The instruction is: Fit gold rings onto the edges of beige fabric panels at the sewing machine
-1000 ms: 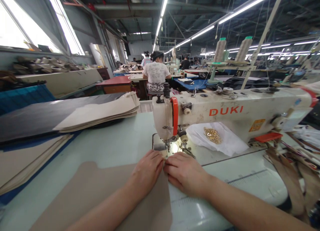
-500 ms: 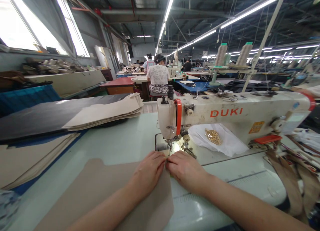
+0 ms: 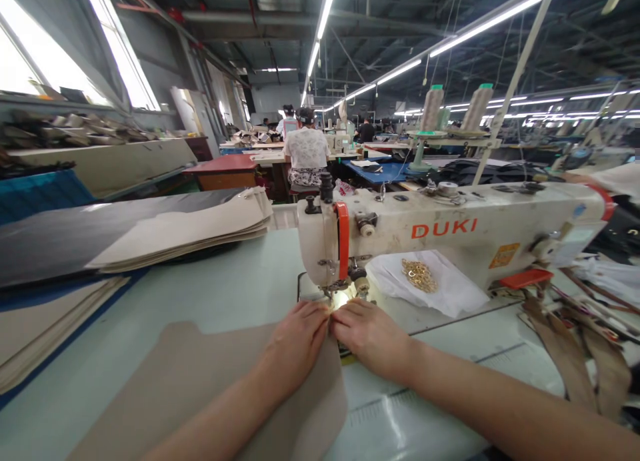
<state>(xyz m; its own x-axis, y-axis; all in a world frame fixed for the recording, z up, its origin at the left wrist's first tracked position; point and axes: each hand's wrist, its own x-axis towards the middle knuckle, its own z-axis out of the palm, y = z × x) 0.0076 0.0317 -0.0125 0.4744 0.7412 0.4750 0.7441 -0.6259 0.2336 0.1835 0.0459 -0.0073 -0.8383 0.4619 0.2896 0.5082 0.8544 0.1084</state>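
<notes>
A flat beige fabric panel [image 3: 220, 361] lies on the pale green table, its edge reaching the needle area of a white sewing machine [image 3: 390, 228]. My left hand [image 3: 300, 334] rests on the panel with its fingers pinched at that edge, just in front of the presser foot. Right beside it, my right hand [image 3: 367, 331] has its fingers pressed together on the same corner, fingertips touching the left ones. The spot under the fingertips is hidden, and the machine's lamp lights the area behind them.
Stacked beige panels [image 3: 190, 231] lie at the left on dark sheets. Gold rings [image 3: 419, 276] sit on a white plastic bag [image 3: 450, 291] beneath the machine arm. Brown straps [image 3: 565, 354] hang at the right. Thread cones [image 3: 431, 109] stand behind, and a seated person [image 3: 306, 148] is farther off.
The view has shifted slightly to the right. Both hands keep their grip at the panel's edge and sit closer to the presser foot.
</notes>
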